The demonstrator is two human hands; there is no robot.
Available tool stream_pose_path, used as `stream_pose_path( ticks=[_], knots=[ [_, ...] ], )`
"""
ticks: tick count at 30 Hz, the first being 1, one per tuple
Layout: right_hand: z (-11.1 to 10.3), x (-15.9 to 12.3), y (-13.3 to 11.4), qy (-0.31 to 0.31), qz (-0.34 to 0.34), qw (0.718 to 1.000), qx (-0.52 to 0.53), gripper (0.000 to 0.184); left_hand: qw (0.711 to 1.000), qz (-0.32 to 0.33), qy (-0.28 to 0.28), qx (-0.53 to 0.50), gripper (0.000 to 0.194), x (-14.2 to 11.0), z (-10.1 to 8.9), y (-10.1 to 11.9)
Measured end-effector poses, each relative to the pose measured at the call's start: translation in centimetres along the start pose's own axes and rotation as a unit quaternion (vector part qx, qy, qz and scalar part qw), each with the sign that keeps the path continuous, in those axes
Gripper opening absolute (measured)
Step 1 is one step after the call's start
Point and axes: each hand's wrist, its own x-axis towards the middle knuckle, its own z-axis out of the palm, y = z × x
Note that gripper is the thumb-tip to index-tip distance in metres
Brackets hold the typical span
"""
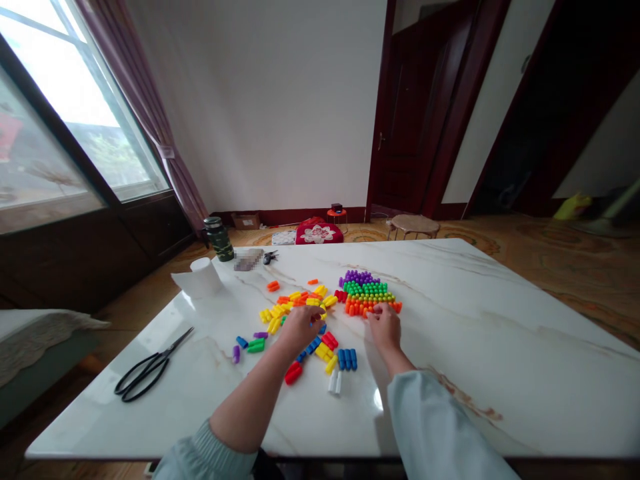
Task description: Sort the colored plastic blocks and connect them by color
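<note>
Small rounded, capsule-like plastic pieces in several colours lie on a white marble-patterned table point(500, 320). My left hand point(301, 328) is over the loose heap, its fingers curled together beside yellow pieces point(328, 301); what they hold, if anything, is too small to make out. At the front edge of a tightly packed block, my right hand point(386, 327) has its fingertips pinched at an orange piece point(369, 311). In that block, purple pieces point(359, 277) stand at the back, then green pieces point(367, 289), yellow-green ones and orange ones. Red pieces point(341, 295) adjoin its left side.
Blue pieces point(347, 359) and white pieces point(335, 383) lie nearer me. Black-handled scissors point(145, 375) rest at the left. Along the far left edge are a paper roll point(204, 277), a camouflage-patterned flask point(219, 239) and small pliers point(270, 257). A stool point(414, 224) stands beyond the table.
</note>
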Motion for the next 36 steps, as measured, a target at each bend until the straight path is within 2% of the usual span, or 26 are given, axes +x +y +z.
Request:
stream_pose_path(
  ticks=[3, 5, 11, 16, 21, 23, 26, 29, 31, 34, 36],
  knots=[
    [-0.9, 0.0, -1.2, 0.024, 0.026, 0.999, -0.031, 0.012, 0.999, -0.029, 0.021, 0.022, 0.029, 0.5, -0.1, -1.1],
    [-1.4, -0.1, -2.4, 0.037, 0.023, 0.999, -0.012, 0.015, 0.997, -0.056, 0.039, 0.042, 0.031, 1.5, -0.5, -2.6],
    [-3.5, -2.3, -8.4, -0.006, -0.073, 0.985, 0.157, 0.022, 0.980, -0.145, 0.086, 0.102, 0.049, 6.2, -3.0, -9.5],
    [-5.8, -5.4, -13.1, -0.054, -0.175, 0.967, 0.179, 0.015, 0.980, -0.151, 0.060, 0.112, 0.054, 9.9, -4.1, -14.0],
    [-6.1, -6.4, -14.0, -0.110, -0.185, 0.961, 0.176, 0.014, 0.986, -0.156, 0.017, 0.056, 0.032, 11.9, -3.3, -16.0],
    [-6.0, -6.4, -13.8, -0.126, -0.172, 0.961, 0.177, 0.014, 0.985, -0.173, 0.014, 0.021, 0.032, 11.8, -3.1, -16.2],
    [-5.7, -6.3, -13.5, -0.134, -0.159, 0.962, 0.179, 0.014, 0.978, -0.201, 0.043, -0.041, 0.031, 10.8, -3.4, -15.3],
    [-5.4, -6.1, -13.3, -0.132, -0.154, 0.964, 0.173, 0.016, 0.966, -0.209, 0.081, -0.133, 0.031, 9.6, -3.9, -12.4],
    [-5.1, -5.9, -13.0, -0.134, -0.149, 0.966, 0.164, 0.015, 0.951, -0.204, 0.084, -0.216, 0.037, 8.6, -4.0, -9.4],
    [-4.6, -5.5, -12.5, -0.133, -0.137, 0.969, 0.157, 0.015, 0.917, -0.177, 0.043, -0.355, 0.030, 6.3, -3.6, -4.1],
    [-4.5, -5.3, -12.2, -0.129, -0.139, 0.967, 0.169, 0.026, 0.864, -0.164, 0.015, -0.476, 0.028, 4.2, -3.1, -0.6]
  ],
)
